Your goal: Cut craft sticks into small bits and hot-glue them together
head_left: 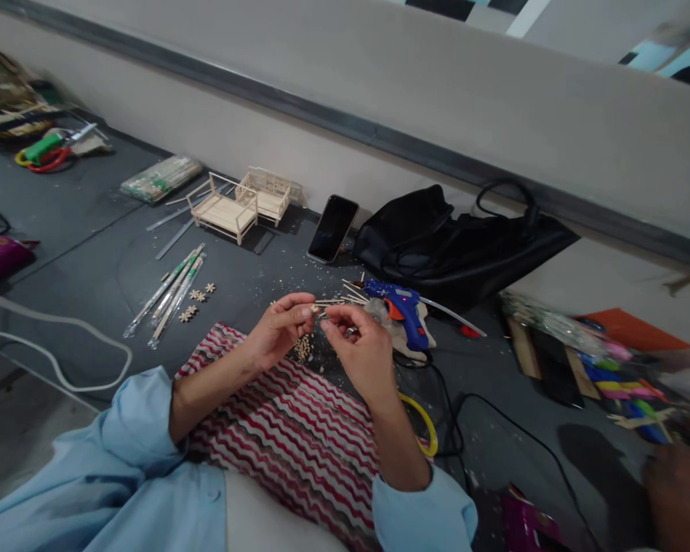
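Observation:
My left hand [287, 326] pinches a small pale wooden piece [315, 309] between thumb and fingertips. Right beside it, my right hand [363, 349] is closed with its fingertips at the same piece; what it grips is too small to make out. Below the hands lies a pile of tiny wooden bits [303, 349]. Thin wooden sticks [353, 294] lie just behind my fingers. A blue glue gun [399, 295] with an orange trigger rests to the right. Several flower-shaped wooden pieces [198, 296] lie to the left.
Two miniature stick-built furniture pieces [224, 213] stand at the back, near a phone [332, 228] and a black bag [454, 238]. Bagged sticks [169, 295] lie left. A striped cloth [281, 437] covers the front edge. A black cable [517, 406] and another person's blurred hand [681, 491] are right.

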Demonstrator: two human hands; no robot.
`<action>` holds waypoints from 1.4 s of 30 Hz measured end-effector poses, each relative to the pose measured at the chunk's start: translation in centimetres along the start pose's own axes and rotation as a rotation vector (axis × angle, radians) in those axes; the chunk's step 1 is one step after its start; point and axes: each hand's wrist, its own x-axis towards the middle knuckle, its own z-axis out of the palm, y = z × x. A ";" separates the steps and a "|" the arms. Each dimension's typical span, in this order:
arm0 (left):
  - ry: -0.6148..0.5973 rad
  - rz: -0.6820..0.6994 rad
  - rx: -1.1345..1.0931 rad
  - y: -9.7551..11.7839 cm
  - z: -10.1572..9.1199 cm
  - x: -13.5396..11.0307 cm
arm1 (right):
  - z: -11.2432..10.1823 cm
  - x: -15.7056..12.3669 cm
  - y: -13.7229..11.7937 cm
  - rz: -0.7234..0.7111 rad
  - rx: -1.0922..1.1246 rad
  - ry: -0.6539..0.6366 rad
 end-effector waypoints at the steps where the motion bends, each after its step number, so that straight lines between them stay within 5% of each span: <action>1: 0.001 0.004 -0.005 0.0 0.0 0.0 | 0.1 0.0 0.0 -0.002 -0.003 -0.008; 7: 0.013 0.004 -0.059 -0.1 -0.2 0.0 | 1.3 -0.1 0.4 -0.008 -0.024 -0.019; 16: 0.015 0.036 -0.098 -1.0 0.1 -0.5 | 2.8 -0.6 0.5 -0.005 -0.160 0.137; 42: 0.047 0.068 -0.012 -1.1 0.2 -0.3 | 2.4 -0.4 0.6 -0.132 -0.293 0.216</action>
